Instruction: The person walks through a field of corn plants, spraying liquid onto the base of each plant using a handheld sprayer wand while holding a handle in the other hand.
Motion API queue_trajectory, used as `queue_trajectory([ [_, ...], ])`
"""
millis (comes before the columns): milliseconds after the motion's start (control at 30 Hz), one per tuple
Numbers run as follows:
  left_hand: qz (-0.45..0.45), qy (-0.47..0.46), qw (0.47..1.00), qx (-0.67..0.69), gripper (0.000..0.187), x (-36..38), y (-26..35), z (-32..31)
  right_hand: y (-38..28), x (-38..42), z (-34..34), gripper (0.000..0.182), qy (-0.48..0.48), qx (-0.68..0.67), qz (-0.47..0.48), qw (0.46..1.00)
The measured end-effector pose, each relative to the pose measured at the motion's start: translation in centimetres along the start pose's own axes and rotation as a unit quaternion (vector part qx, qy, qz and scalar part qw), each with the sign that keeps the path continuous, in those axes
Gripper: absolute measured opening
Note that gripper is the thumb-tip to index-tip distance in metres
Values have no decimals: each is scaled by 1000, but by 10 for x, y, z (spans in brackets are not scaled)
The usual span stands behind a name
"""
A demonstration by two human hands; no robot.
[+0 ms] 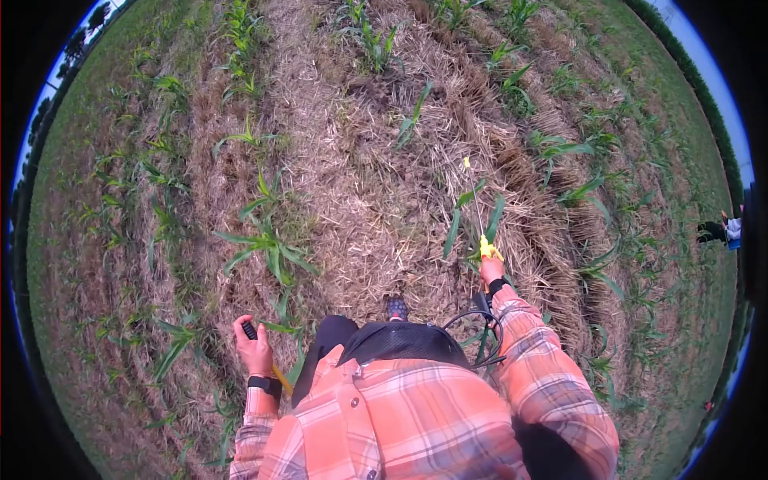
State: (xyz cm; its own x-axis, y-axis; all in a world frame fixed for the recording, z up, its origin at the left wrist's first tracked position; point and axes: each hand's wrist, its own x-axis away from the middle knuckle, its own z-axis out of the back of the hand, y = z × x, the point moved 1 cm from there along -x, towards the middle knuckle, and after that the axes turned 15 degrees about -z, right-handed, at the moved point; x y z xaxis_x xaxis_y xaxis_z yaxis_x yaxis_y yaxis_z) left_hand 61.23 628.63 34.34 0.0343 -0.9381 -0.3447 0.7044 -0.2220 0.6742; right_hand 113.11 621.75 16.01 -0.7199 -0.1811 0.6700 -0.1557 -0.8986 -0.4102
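Note:
My right hand (491, 269) is closed around the yellow handle of a spray wand (486, 246). Its thin rod reaches forward to a small yellow nozzle (466, 162) above the straw. From near my right wrist a black hose (452, 320) loops back toward my waist. Low on the left, my left hand (254, 350) wraps around the black grip of a lever (250, 330). A yellow bar (282, 379) shows behind that wrist and probably belongs to the same lever. Young corn plants (266, 246) grow beside both hands, and one corn plant (453, 232) stands just left of the wand.
Rows of young corn (580, 192) run forward on both sides. Dry straw and stubble (552, 216) cover the ground between them. One shoe (397, 308) shows below my waist. Another person (731, 230) is at the far right edge, with something blue.

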Motion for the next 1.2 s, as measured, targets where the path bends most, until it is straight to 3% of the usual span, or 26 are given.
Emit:
queue_trajectory([
  [100,44,-29,998,29,23,-17,-3,-3,-12,-3,1,35,-19,-46,-5,999],
  [233,39,-27,999,13,23,-43,-34,-14,-26,3,-18,33,2,-24,9,1000],
  [267,105,-44,992,53,23,-49,-44,-15,-28,6,-28,33,2,-20,7,1000],
  [300,106,-44,992,54,23,-64,-43,-14,-36,15,-38,33,-12,-11,-2,1000],
  [367,21,-15,997,74,22,-87,-44,-12,-54,32,-61,32,-27,-10,-6,1000],
  [500,152,-10,975,161,22,-110,-92,-8,-90,67,-117,29,-41,98,17,994],
  [567,140,-13,975,171,21,-129,-90,1,-113,101,-136,29,-86,116,45,989],
  [633,83,-7,989,120,21,-147,-91,7,-122,104,-165,30,-58,238,180,953],
  [767,37,3,996,83,21,-166,-111,4,-162,158,-185,33,-131,315,228,912],
  [833,26,2,996,87,22,-178,-107,5,-170,168,-196,33,-176,328,238,897],
  [900,91,-11,988,128,23,-186,-109,-1,-188,186,-200,33,-196,345,262,880],
  [1000,98,-10,984,151,23,-196,-120,-11,-211,195,-203,33,-252,335,263,869],
  [1200,109,-6,984,140,23,-234,-107,-22,-240,149,-223,32,-246,305,259,883],
])
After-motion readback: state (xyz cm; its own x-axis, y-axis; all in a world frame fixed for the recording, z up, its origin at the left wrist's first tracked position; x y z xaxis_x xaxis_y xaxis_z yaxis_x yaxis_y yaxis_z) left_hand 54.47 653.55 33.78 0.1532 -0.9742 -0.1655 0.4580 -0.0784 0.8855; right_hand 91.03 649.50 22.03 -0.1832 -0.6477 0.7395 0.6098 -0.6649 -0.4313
